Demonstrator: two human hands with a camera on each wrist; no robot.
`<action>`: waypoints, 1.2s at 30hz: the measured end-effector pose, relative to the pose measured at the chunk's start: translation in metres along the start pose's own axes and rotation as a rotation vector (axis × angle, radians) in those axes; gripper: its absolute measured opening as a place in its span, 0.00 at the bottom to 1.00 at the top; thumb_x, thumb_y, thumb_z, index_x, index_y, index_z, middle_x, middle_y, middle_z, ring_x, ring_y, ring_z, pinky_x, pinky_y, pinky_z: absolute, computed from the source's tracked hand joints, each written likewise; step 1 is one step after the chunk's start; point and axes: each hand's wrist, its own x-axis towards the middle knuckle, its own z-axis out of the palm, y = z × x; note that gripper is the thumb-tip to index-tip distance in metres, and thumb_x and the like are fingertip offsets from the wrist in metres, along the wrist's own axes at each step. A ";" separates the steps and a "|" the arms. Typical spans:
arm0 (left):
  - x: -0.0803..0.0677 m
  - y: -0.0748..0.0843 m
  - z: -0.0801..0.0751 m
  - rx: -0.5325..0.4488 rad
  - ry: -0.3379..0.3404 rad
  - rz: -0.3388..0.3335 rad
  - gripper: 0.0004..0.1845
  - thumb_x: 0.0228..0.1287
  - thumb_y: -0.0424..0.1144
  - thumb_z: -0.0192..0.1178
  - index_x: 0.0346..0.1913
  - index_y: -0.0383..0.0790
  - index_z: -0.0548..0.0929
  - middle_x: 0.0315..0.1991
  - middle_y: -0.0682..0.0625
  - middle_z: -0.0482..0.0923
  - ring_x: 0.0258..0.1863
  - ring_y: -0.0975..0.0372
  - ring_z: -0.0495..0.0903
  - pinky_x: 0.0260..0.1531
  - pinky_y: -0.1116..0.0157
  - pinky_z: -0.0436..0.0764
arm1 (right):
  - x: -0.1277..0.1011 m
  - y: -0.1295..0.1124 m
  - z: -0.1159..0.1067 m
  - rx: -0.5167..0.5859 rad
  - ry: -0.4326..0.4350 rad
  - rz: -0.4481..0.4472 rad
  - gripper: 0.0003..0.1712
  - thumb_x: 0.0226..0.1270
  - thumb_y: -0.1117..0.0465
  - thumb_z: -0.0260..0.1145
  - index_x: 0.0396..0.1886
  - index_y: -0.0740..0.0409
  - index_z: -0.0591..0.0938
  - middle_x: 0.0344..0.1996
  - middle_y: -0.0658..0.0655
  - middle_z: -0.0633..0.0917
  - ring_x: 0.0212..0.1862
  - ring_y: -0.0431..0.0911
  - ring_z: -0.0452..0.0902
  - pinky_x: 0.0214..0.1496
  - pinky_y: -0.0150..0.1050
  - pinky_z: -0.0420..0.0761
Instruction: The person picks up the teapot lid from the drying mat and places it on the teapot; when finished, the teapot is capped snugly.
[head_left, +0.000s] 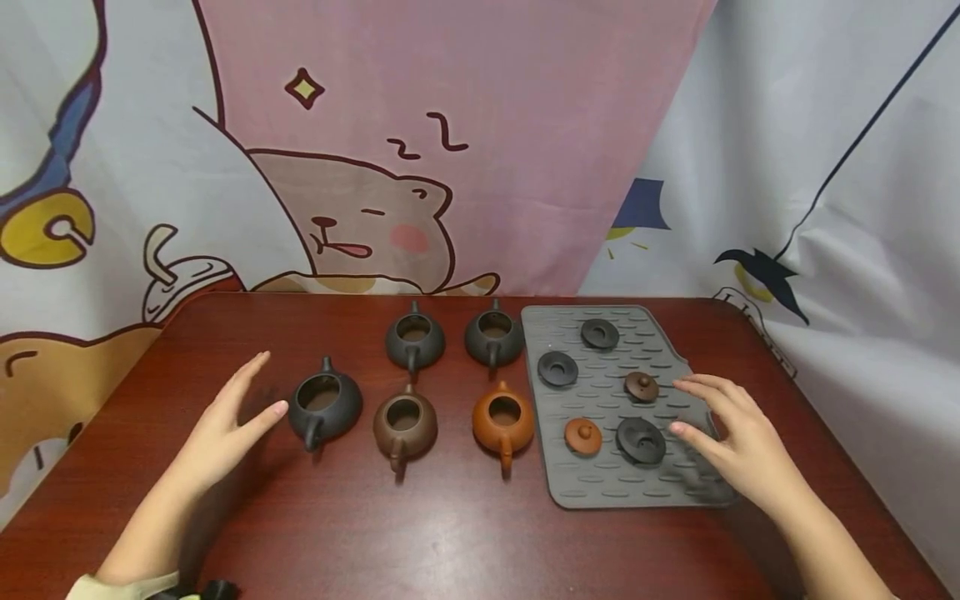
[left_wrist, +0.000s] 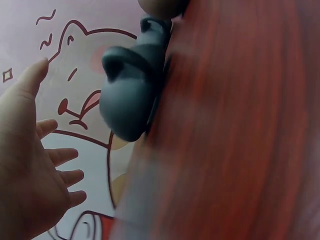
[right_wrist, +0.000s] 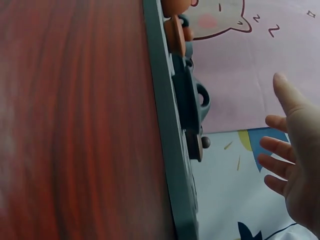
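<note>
Blurred red-brown wood fills most of both wrist views, so little detail survives there; the left wrist view shows only the dark grey clay teapot (left_wrist: 131,85) side-on and the left hand (left_wrist: 30,165). From the head view, five lidless teapots stand on the dark wooden table (head_left: 450,533): that dark grey one (head_left: 324,406), a brown one (head_left: 405,423), an orange one (head_left: 503,422), and two dark ones behind (head_left: 415,337) (head_left: 493,335); their insides look dark and cannot be made out. The left hand (head_left: 225,433) hovers just beside the dark grey teapot, fingers straight and apart, holding nothing. The right hand (head_left: 738,446) rests spread over the grey ribbed silicone mat (head_left: 600,492), fingertips near the large dark lid (head_left: 641,440). Also on the mat lie an orange lid (head_left: 582,435), a brown lid (head_left: 641,386) and two dark lids (head_left: 557,368) (head_left: 600,333).
</note>
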 end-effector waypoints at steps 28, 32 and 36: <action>-0.004 -0.024 0.034 -0.123 -0.093 -0.061 0.40 0.61 0.39 0.66 0.73 0.42 0.58 0.67 0.41 0.63 0.65 0.64 0.58 0.56 0.73 0.56 | -0.013 0.021 0.038 0.161 -0.077 0.012 0.18 0.53 0.65 0.75 0.45 0.47 0.85 0.46 0.46 0.79 0.52 0.32 0.69 0.50 0.21 0.63; -0.003 -0.024 0.034 -0.137 -0.103 -0.075 0.40 0.62 0.39 0.65 0.74 0.42 0.58 0.68 0.40 0.61 0.67 0.55 0.57 0.60 0.53 0.57 | -0.014 0.023 0.044 0.189 -0.075 0.025 0.16 0.54 0.64 0.74 0.43 0.46 0.85 0.45 0.49 0.80 0.51 0.32 0.69 0.50 0.20 0.62; -0.004 -0.024 0.033 -0.150 -0.104 -0.083 0.40 0.62 0.39 0.65 0.74 0.41 0.57 0.68 0.40 0.61 0.67 0.49 0.56 0.58 0.41 0.55 | -0.014 0.022 0.047 0.230 -0.055 0.041 0.14 0.55 0.66 0.74 0.41 0.48 0.85 0.45 0.49 0.80 0.51 0.32 0.70 0.50 0.19 0.62</action>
